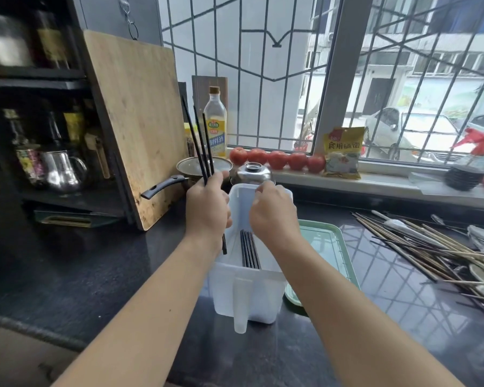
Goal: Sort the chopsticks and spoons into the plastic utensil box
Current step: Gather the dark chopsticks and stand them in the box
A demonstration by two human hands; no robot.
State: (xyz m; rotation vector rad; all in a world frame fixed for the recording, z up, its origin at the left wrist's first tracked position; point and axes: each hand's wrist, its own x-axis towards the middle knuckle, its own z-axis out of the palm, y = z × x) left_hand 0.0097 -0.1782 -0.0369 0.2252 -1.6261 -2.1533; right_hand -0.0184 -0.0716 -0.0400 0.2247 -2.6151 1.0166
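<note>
Left hand (207,208) grips three black chopsticks (200,141).

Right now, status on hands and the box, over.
Left hand gripping black chopsticks, tips up. Right hand pinching far rim of translucent plastic utensil box. Black chopsticks already inside; mixed pile of chopsticks and spoons waiting right.

We note the right hand (273,212) hides the utensil box's (246,291) far rim, and the frame's right edge cuts off the loose chopsticks (430,247).
</note>
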